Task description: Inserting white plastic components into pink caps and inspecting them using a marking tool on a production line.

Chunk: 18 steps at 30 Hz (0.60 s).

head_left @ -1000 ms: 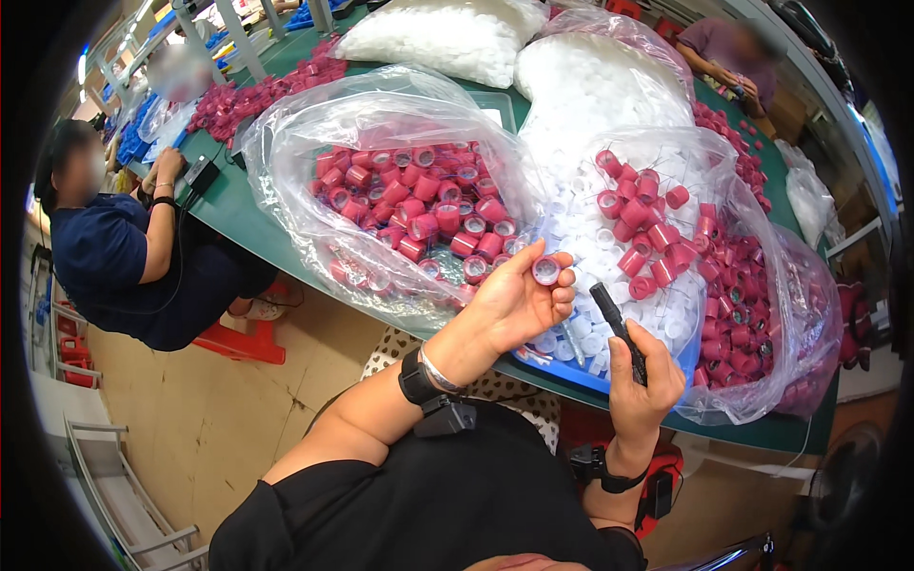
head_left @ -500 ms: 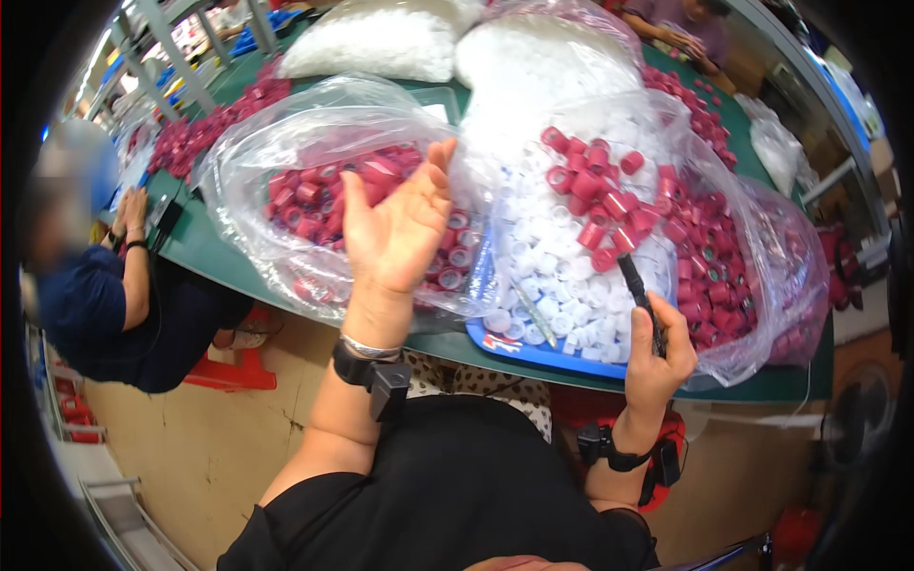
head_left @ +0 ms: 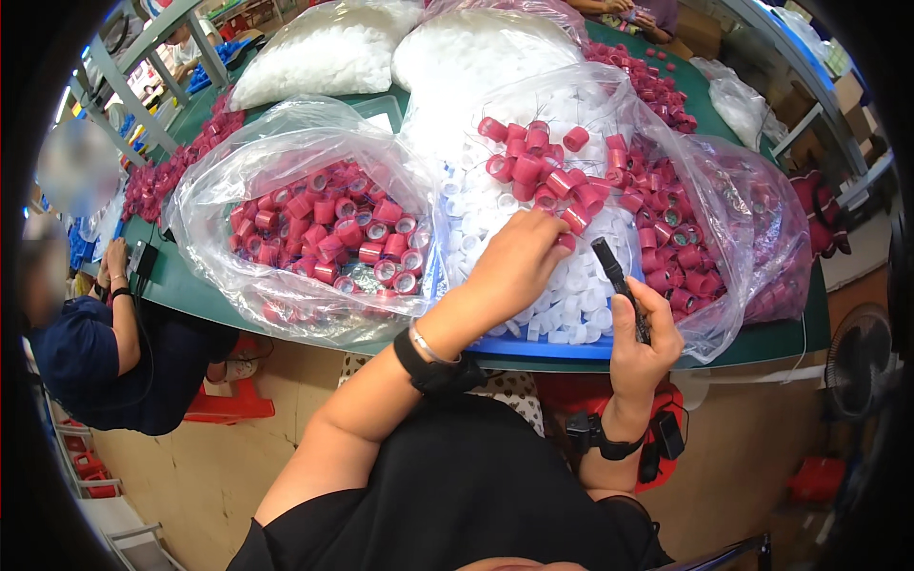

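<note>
My left hand (head_left: 522, 265) reaches over the white pieces to the near edge of a small heap of red caps (head_left: 528, 164). Its fingers are bent together, and a red cap (head_left: 565, 243) shows at their tips. In my right hand (head_left: 645, 343) a slim black pen-shaped tool (head_left: 612, 268) is gripped, its thick end pointing up and away from me. The heap lies on many small white plastic pieces (head_left: 466, 228) in a blue tray (head_left: 543, 349).
To the left stands an open clear bag (head_left: 205, 224) of red caps; another bag (head_left: 728, 319) lies right of the tray. Full white bags (head_left: 314, 62) fill the table's far side. A co-worker (head_left: 81, 357) sits at left. A fan (head_left: 860, 347) stands at right.
My left hand has swung right and down from above the left bag to the red heap, its spread fingers now closed. The right hand still grips the black tool. The view has shifted slightly.
</note>
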Each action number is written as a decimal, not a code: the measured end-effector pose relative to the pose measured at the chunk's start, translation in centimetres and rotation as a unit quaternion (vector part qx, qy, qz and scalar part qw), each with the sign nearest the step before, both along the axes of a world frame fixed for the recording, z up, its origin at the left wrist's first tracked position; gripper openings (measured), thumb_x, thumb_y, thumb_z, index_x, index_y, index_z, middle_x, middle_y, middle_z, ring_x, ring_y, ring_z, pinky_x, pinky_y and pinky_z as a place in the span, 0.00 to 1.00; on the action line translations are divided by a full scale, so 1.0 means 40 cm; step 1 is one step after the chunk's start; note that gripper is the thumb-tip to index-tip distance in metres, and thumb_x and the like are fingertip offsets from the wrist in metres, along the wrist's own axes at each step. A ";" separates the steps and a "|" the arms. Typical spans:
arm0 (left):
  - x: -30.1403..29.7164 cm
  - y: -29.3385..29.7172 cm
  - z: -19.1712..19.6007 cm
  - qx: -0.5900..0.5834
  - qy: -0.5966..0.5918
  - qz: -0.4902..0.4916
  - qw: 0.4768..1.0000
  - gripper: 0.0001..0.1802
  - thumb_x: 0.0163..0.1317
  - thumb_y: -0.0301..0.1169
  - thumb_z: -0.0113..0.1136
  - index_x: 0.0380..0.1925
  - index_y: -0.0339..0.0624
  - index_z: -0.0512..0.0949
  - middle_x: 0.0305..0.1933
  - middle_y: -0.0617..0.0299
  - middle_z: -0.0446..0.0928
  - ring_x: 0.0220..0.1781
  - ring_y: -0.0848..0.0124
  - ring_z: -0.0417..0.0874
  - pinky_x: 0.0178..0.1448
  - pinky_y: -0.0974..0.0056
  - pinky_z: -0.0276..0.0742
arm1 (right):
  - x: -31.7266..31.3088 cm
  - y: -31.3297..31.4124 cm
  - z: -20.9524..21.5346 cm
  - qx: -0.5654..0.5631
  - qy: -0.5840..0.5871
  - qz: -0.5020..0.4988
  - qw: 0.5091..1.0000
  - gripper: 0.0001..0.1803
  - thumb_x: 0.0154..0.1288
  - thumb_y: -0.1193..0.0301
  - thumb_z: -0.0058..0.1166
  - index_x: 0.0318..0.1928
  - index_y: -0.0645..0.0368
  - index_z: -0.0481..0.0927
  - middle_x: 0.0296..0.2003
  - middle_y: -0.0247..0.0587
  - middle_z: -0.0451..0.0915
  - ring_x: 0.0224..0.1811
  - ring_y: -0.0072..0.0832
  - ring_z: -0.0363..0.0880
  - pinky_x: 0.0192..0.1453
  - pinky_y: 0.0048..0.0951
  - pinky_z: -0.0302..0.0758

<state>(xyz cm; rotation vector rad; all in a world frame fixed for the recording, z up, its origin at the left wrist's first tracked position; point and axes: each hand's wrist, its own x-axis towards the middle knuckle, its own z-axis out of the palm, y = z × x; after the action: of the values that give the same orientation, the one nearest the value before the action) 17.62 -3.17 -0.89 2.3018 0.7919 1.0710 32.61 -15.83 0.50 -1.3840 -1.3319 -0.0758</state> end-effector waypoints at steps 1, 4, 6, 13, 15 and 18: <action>-0.009 0.000 -0.008 -0.041 -0.053 -0.004 0.998 0.14 0.65 0.26 0.57 0.49 0.34 0.75 0.42 0.53 0.79 0.44 0.58 0.80 0.50 0.60 0.75 | -0.002 -0.003 -0.001 0.005 -0.011 0.005 1.000 0.12 0.58 0.75 0.67 0.43 0.65 0.82 0.29 0.40 0.84 0.26 0.23 0.79 0.31 0.25 0.74; -0.065 -0.005 0.009 -0.321 -0.236 -0.058 0.915 0.14 0.71 0.31 0.48 0.49 0.33 0.75 0.36 0.57 0.79 0.31 0.71 0.78 0.39 0.67 0.76 | -0.013 0.002 0.001 0.005 -0.027 0.027 0.999 0.13 0.57 0.76 0.67 0.42 0.66 0.82 0.30 0.43 0.84 0.26 0.27 0.82 0.31 0.27 0.75; -0.105 -0.018 0.040 -0.535 -0.342 -0.099 0.766 0.17 0.71 0.36 0.45 0.47 0.33 0.75 0.34 0.58 0.77 0.28 0.76 0.74 0.33 0.73 0.72 | -0.020 0.000 -0.003 -0.013 -0.027 0.058 0.998 0.12 0.56 0.76 0.68 0.41 0.65 0.82 0.31 0.46 0.84 0.28 0.33 0.84 0.31 0.29 0.76; -0.143 -0.012 -0.011 -0.639 -0.417 -0.188 0.619 0.16 0.68 0.37 0.49 0.43 0.34 0.76 0.31 0.61 0.75 0.24 0.77 0.69 0.26 0.73 0.65 | -0.072 0.019 0.024 -0.015 -0.093 0.120 0.988 0.13 0.55 0.74 0.68 0.40 0.64 0.82 0.28 0.44 0.83 0.25 0.34 0.82 0.27 0.29 0.75; -0.144 -0.015 -0.020 -0.640 -0.418 -0.180 0.620 0.17 0.69 0.38 0.49 0.44 0.34 0.76 0.30 0.63 0.74 0.24 0.77 0.69 0.26 0.74 0.64 | -0.081 0.024 0.027 -0.011 -0.104 0.129 0.986 0.13 0.55 0.74 0.68 0.40 0.63 0.82 0.27 0.43 0.83 0.24 0.34 0.82 0.26 0.29 0.74; -0.142 -0.019 -0.025 -0.644 -0.415 -0.179 0.617 0.18 0.70 0.39 0.47 0.44 0.35 0.77 0.30 0.64 0.74 0.24 0.77 0.68 0.26 0.73 0.63 | -0.091 0.026 0.032 -0.025 -0.123 0.132 0.983 0.12 0.55 0.75 0.68 0.40 0.62 0.82 0.25 0.42 0.82 0.22 0.34 0.80 0.24 0.29 0.72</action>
<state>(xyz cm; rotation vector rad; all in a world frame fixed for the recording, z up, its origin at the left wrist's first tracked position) 11.94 -3.93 -1.91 0.5306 0.3772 0.7521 28.98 -14.77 1.78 -1.2582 -1.7236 -0.0350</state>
